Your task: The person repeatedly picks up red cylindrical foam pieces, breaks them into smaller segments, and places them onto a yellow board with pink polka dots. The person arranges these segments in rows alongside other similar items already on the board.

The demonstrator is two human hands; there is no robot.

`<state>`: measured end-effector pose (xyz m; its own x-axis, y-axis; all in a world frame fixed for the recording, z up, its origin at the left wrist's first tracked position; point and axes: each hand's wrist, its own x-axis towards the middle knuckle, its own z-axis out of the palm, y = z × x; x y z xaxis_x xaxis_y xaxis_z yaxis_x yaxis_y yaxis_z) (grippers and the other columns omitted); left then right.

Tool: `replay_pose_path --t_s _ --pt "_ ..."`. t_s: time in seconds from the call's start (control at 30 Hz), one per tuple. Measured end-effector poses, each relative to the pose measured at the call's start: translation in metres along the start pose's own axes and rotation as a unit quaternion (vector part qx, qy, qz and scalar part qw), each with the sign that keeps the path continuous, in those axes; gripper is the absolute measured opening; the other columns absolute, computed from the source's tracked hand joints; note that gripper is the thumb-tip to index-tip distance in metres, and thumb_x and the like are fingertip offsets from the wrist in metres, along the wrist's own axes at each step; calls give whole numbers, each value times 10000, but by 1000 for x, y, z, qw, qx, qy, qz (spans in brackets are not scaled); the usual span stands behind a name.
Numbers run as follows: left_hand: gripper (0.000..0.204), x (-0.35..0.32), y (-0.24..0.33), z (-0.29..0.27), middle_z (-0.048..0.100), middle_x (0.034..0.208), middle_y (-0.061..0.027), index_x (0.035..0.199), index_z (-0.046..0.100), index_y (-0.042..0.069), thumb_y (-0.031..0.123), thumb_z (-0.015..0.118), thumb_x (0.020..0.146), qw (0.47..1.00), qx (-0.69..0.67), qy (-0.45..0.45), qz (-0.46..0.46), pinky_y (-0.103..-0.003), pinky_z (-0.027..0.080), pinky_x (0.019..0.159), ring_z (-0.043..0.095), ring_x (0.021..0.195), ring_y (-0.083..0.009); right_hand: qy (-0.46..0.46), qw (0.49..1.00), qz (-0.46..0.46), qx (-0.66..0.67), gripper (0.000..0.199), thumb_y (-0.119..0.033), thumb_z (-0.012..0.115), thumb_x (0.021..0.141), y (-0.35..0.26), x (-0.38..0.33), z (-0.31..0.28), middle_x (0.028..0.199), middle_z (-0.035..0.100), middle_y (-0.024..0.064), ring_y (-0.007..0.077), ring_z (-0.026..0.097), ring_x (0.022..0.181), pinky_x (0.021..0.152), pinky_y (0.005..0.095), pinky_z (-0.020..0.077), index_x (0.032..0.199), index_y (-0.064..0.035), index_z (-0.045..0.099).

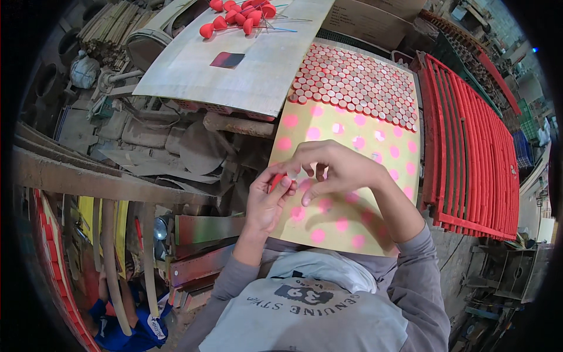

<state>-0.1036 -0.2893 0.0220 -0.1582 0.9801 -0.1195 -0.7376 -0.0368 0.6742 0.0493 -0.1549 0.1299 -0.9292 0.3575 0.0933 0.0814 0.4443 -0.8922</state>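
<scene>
Assembly step judged in hand: left hand (pixel 267 202) pinches a small red cap (pixel 277 180) at board centre, right hand (pixel 337 170) fingers half-curled, holding nothing discernible; next calls for seating it by the packed red cylinders (pixel 355 85) at 12 o'clock on the dotted yellow board (pixel 384 152).

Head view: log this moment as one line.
left hand: pinching small red piece | right hand: fingertips at same piece | under hands: yellow pink-dotted board | far end: packed red caps

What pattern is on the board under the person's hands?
Pale yellow with pink round dots, seen in the head view on the board; rows of small red-rimmed discs cover its far end.
</scene>
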Motion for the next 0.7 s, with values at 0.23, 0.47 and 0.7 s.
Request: replay_pose_path --t_s 0.23,0.47,0.7 --pt "401 3 5 18 615 1145 -96 1349 485 -1 144 602 994 999 -3 30 -34 -207 508 780 575 858 -92 172 972 130 -90 193 -85 699 839 51 4 -11 907 687 157 275 678 818 728 377 531 1016 -5 703" --pt "360 -23 0 -23 612 1187 -137 1343 493 -14 127 554 1018 997 -19 74 -33 -211 508 794 570 868 -106 338 867 249 -268 258 -183 684 860 116 34 -12 908 679 211 365 665 853 759 459 531 1009 24 651" --pt "211 -3 11 -18 612 1066 -84 1184 574 -3 119 561 1012 1000 19 12 -14 -217 484 736 551 814 -111 431 848 200 -233 271 -121 754 799 131 34 -4 888 675 176 332 658 861 761 428 516 1003 13 637"
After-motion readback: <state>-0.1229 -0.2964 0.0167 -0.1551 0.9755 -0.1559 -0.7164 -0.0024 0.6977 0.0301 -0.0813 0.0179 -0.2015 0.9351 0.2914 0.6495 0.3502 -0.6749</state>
